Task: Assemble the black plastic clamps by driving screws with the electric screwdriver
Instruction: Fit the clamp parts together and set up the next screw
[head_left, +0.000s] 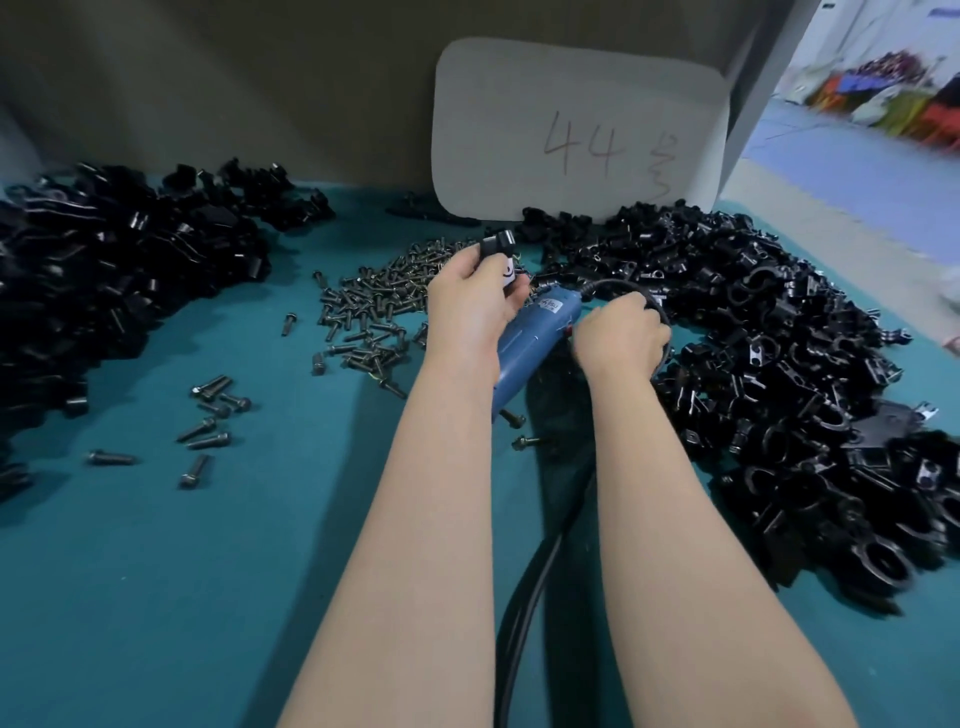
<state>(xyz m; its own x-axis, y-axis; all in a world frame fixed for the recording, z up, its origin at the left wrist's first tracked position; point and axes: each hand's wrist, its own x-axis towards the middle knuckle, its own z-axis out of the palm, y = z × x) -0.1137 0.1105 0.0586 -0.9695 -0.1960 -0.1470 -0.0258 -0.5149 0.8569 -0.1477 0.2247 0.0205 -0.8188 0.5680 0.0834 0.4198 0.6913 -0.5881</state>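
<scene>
1. Tabletop (208, 597): teal surface that carries all parts.
2. Right-hand clamp pile (753, 364): black plastic parts along the right edge, from the rear to the front.
3. Left-hand clamp pile (104, 275): a second black heap at the rear left corner.
4. White card (571, 130): marked "44", upright at the rear edge.
5. Screw heap (374, 301): rear centre, with strays toward the left front. The screws are small, hard metal and likely to roll, so pinch them singly by the shank.
6. Electric screwdriver (524, 343): blue body lying at the centre between both hands, its bit end hidden. The cord (535, 582) runs to the front edge. Judged rigid and moderately heavy, so grasp it around the barrel.
7. Right hand (618, 338): fingers curled over the screwdriver's cord end.
8. Left hand (467, 301): raised, with its fingertips clamped on one clamp (496, 247).
9. Clamp handling: judged light, stiff and smooth. Grip the flat sides and keep the screw hole exposed.
</scene>
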